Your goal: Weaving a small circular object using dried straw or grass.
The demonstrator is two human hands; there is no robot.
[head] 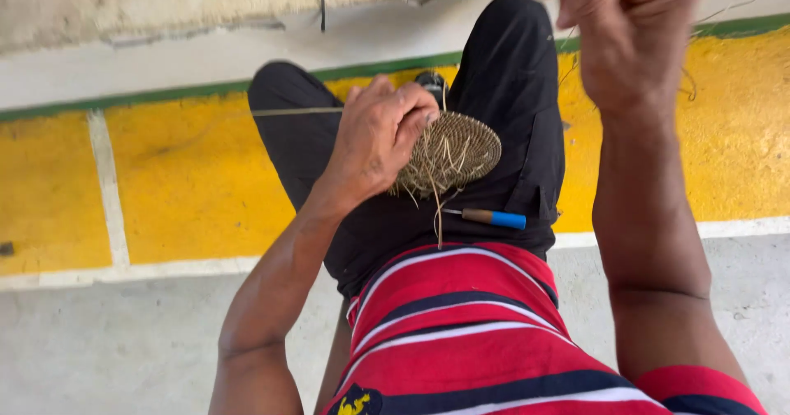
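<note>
Head view: we sit with the legs in black trousers (510,110) over a yellow painted floor band (189,184). The small round woven coil disc (454,150) rests on our lap, near the knee, tilted a bit toward us. Our left hand (380,135) closes its grip on the near-left rim of the disc, fingers curled over the edge, thumb side on top. Our right hand (629,36) is raised high, well apart from the disc, fist narrow and pinched on thin fibre strands (568,65); the strand itself is blurred, so we cannot tell how it runs down to the disc. A stiff straw (292,112) sticks out left from under the left hand. An awl with a blue and wood handle (492,217) lies on the lap just below the disc, beside the red striped shirt (461,316).

To do this pull well, we judge: keep the left grip firm on the rim so the coil stays flat, draw the strand straight and steady, stop when the stitch seats snug, avoid snapping the fibre.
</note>
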